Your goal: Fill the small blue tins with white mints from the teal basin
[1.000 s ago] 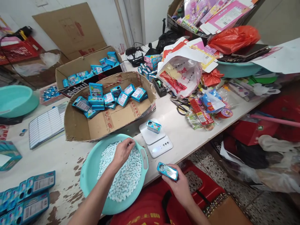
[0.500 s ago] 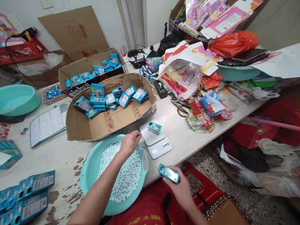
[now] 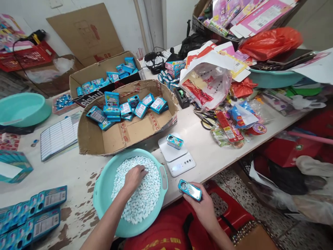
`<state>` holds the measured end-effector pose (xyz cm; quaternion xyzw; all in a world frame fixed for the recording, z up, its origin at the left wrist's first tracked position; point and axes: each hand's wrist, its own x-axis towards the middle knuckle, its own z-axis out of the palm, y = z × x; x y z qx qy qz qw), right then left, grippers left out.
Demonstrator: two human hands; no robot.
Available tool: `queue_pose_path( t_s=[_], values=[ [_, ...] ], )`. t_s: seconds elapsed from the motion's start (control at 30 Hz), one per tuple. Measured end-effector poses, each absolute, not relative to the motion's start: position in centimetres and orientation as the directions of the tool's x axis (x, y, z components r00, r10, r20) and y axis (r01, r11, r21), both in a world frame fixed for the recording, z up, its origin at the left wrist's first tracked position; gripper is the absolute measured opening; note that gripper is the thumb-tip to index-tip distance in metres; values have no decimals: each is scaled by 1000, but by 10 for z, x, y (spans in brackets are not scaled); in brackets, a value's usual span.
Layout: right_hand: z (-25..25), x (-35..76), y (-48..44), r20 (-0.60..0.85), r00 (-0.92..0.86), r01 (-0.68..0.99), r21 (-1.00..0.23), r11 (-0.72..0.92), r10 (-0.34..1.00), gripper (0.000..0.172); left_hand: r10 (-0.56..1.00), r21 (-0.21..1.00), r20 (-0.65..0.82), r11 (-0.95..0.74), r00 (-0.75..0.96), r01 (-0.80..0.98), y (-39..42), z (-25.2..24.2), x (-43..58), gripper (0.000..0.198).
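Observation:
My left hand [image 3: 134, 177] is down at the small pale candies [image 3: 142, 205] in a turquoise basin [image 3: 104, 208]. Its fingers are drawn together against the pile, and what lies between the fingertips is hidden. On the right, at the table's front edge, my right hand [image 3: 204, 206] grips a small blue candy tin [image 3: 189, 190], its silvery face with a round opening turned up. Between the hands, a white digital scale [image 3: 180, 166] carries a similar blue tin [image 3: 174, 141] on its plate.
Behind the basin stands a cardboard tray [image 3: 109, 142] with several blue packs. Blue display boxes [image 3: 47, 222] are at lower left. Scissors [image 3: 206, 121], a tape dispenser [image 3: 182, 98] and candy packets [image 3: 229, 126] lie beyond the scale. A red stool [image 3: 235, 215] is below the table edge.
My left hand has moved from beside the scale plate, left and down into the candies. My right hand still holds its tin in much the same place. The view has shifted slightly.

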<state>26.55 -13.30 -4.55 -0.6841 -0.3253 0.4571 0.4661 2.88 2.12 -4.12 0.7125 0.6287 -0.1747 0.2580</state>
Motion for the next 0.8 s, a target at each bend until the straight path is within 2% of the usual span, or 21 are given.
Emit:
queue_pose_path(
  t_s=[0.1, 0.23, 0.33, 0.4, 0.5, 0.63, 0.7, 0.8],
  values=[
    [-45, 263, -131, -311, 338, 44, -938, -345, 888, 32, 793, 113, -589, -108, 155, 988, 21, -35, 24, 21],
    [-44, 262, -130, -298, 329, 54, -941, -333, 896, 31, 812, 79, -554, -171, 186, 982, 21, -21, 22, 34],
    [-44, 263, -129, -290, 340, 50, -944, -325, 895, 30, 887, 200, -392, -176, 243, 964, 27, -4, 40, 36],
    [-44, 265, -128, -283, 354, 50, -946, -320, 892, 30, 915, 278, -247, -249, 320, 928, 38, 5, 64, 37],
    [-43, 268, -128, -272, 370, 56, -948, -313, 888, 31, 909, 257, -106, -367, 404, 894, 64, 10, 107, 39],
    [-39, 273, -125, -263, 373, 63, -950, -307, 890, 31, 869, 206, -146, -441, 473, 873, 94, -2, 137, 35],
    [-37, 275, -122, -259, 381, 64, -950, -305, 887, 30, 850, 237, -157, -462, 503, 855, 101, -10, 138, 35],
    [-36, 277, -114, -233, 376, 57, -960, -273, 897, 29, 771, 324, -102, -572, 629, 753, 106, -19, 136, 50]
  ],
)
